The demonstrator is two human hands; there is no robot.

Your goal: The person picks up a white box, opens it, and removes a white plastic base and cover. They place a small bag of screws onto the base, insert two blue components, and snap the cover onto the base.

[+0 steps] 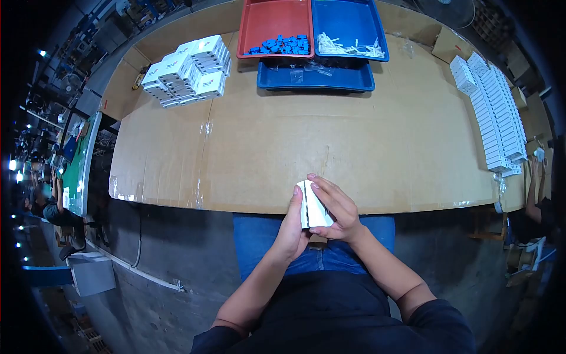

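Near the front edge of the table, a white box-shaped piece (317,211) is held between both hands. A dark lengthwise gap runs down its upper side. My left hand (289,232) grips its left side, with the thumb along the edge. My right hand (340,211) wraps over the right side, fingers laid across the top and thumb at the near end. The palms hide the underside and part of both sides, so I cannot make out whether it is one part or two.
White boxes (186,71) are stacked at the back left. A red tray (275,23) holds blue parts; a blue tray (348,23) holds white parts. Below them sits another blue tray (315,79) with clear plastic bits. Long rows of white pieces (494,115) stand at the right.
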